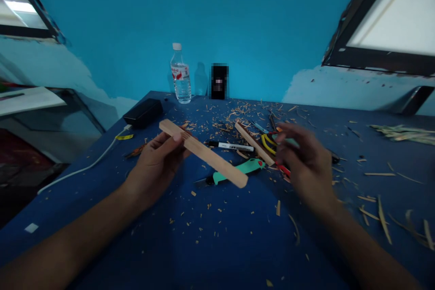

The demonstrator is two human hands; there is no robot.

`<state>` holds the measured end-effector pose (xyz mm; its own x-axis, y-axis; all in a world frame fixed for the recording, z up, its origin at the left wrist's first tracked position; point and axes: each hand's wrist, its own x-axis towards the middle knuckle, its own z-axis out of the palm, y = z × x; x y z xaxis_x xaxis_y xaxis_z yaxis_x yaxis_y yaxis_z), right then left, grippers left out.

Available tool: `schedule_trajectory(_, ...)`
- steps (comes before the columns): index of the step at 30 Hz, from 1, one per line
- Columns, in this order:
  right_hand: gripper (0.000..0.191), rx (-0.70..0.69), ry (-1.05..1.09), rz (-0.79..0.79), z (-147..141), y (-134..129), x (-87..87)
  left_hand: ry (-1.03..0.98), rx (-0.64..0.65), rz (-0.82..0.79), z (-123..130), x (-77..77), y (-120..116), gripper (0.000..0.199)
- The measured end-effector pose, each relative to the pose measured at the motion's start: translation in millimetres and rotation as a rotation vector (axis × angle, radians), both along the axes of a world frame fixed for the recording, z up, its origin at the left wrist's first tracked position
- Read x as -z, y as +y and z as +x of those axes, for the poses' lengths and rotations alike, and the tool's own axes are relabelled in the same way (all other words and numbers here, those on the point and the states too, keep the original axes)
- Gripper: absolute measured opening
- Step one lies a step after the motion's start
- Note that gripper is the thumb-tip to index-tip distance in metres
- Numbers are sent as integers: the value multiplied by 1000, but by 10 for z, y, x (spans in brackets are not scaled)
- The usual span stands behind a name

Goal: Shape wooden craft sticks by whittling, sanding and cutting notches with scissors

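My left hand [158, 156] grips a pale wooden strip [214, 158] near its upper left end, thumb on top; the strip slants down to the right above the table. Beneath it lies a green-handled knife [239, 171], blade to the left. A white marker with a black cap [234, 147] rests behind the knife. My right hand [299, 154] hovers at the right, blurred, over yellow-handled pliers [268, 144] and a red handle [283, 170]; whether its fingers hold anything is not clear. Between the hands, a second wooden strip [254, 143] lies on the table.
The blue table [217, 244] is strewn with wood shavings. At the back stand a water bottle [182, 77] and a dark, blurred-out upright object [219, 82] against the wall. A black box [143, 112] with a white cable [98, 161] sits at the left. Long shavings [404, 132] lie far right.
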<state>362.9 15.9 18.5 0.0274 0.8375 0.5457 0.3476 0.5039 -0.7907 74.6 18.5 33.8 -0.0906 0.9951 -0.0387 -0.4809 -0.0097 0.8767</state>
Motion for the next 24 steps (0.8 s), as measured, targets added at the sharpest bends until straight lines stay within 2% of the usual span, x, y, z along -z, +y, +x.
schedule_trajectory(2, 26, 114, -67, -48, 189, 167, -15, 53, -36, 40, -35, 15, 41, 24)
schedule_trajectory(4, 19, 165, -216, -141, 352, 325, -3, 118, -50, 91, -49, 22, 56, 24)
schedule_trajectory(9, 21, 232, -667, -316, 484, 508, 122, 348, 14, 202, 4, 7, -21, 23)
schedule_trajectory(14, 27, 344, -958, -388, 485, 515, 158, 504, 101, 321, 33, 36, -110, 27)
schedule_trajectory(19, 30, 330, -1124, -522, 435, 678, 59, 635, 285, 382, 8, 94, -168, 31)
schedule_trajectory(24, 30, 280, -1162, -749, 343, 1036, -101, 768, 553, 403, -24, 70, -175, 29)
